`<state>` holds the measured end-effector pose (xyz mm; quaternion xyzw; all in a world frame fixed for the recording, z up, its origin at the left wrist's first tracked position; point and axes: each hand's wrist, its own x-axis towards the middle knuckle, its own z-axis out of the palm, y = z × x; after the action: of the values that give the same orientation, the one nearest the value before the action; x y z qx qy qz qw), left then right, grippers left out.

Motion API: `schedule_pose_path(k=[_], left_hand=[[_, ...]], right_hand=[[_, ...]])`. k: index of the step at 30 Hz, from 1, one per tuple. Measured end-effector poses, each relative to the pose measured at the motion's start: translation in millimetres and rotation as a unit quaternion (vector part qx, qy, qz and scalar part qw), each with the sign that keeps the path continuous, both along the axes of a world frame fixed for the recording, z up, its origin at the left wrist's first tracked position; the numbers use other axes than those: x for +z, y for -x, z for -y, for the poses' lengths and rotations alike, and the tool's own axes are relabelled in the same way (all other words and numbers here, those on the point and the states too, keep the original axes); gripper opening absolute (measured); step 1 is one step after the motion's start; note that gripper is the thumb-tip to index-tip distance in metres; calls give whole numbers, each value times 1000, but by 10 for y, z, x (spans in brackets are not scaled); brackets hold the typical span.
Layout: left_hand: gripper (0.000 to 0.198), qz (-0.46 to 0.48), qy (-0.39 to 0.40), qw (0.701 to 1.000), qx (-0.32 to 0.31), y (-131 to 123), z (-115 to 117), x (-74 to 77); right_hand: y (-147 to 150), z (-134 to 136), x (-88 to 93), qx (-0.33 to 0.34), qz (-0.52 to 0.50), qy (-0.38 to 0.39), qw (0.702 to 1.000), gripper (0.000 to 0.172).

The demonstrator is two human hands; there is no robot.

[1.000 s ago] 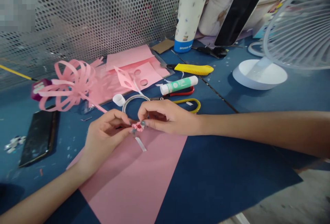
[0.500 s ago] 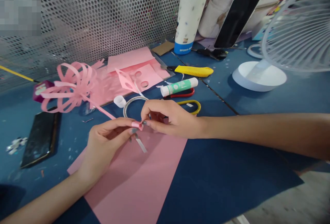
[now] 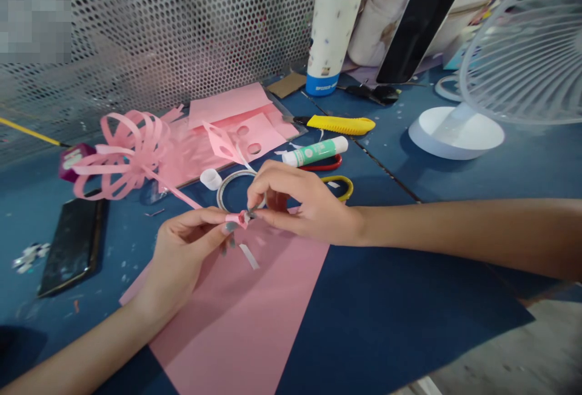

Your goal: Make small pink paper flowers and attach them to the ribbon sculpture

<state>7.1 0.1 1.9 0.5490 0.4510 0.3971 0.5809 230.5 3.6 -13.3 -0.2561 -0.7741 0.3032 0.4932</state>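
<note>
Both my hands meet over a small rolled pink paper piece [image 3: 241, 219] just above a pink paper sheet [image 3: 236, 310]. My left hand [image 3: 186, 255] pinches it between thumb and fingers from the left. My right hand [image 3: 295, 201] pinches its other side with thumb and forefinger. A thin white strip [image 3: 248, 256] hangs or lies just below the piece. A roll of clear tape [image 3: 231, 186] lies right behind my fingers.
Behind are a glue stick [image 3: 316, 151], its white cap [image 3: 210, 179], scissors with red and yellow handles [image 3: 339, 184], a yellow utility knife [image 3: 341, 123], a looped pink paper flower [image 3: 125, 152] and cut pink sheets [image 3: 240, 122]. A phone [image 3: 73, 240] lies left; a bottle [image 3: 331, 25] and fan base [image 3: 454, 131] stand right.
My right hand's fingers have lifted and arched higher over the pink piece, and the piece has turned slightly between my fingertips. Both hands kept their grip in nearly the same spot.
</note>
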Motion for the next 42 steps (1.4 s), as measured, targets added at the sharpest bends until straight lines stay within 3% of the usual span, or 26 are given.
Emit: schedule_pose_path(k=[3, 8, 23, 31, 36, 42], left_hand=[[7, -7, 33, 999, -7, 2, -29, 51], [10, -28, 81, 996, -38, 13, -58, 142], [11, -30, 93, 994, -45, 10, -67, 149], [16, -30, 113, 992, -50, 32, -72, 127], [21, -31, 111, 992, -46, 33, -67, 121], [21, -28, 112, 992, -40, 44, -59, 108]], right_hand=[[-24, -33, -35, -29, 19, -98, 995, 5], [-58, -64, -52, -60, 96, -176, 978, 18], [-69, -51, 1, -98, 164, -214, 958, 26], [-51, -68, 75, -157, 212, -319, 910, 35], [-60, -68, 116, -181, 243, -367, 879, 33], [-56, -83, 78, -184, 212, -387, 878, 22]])
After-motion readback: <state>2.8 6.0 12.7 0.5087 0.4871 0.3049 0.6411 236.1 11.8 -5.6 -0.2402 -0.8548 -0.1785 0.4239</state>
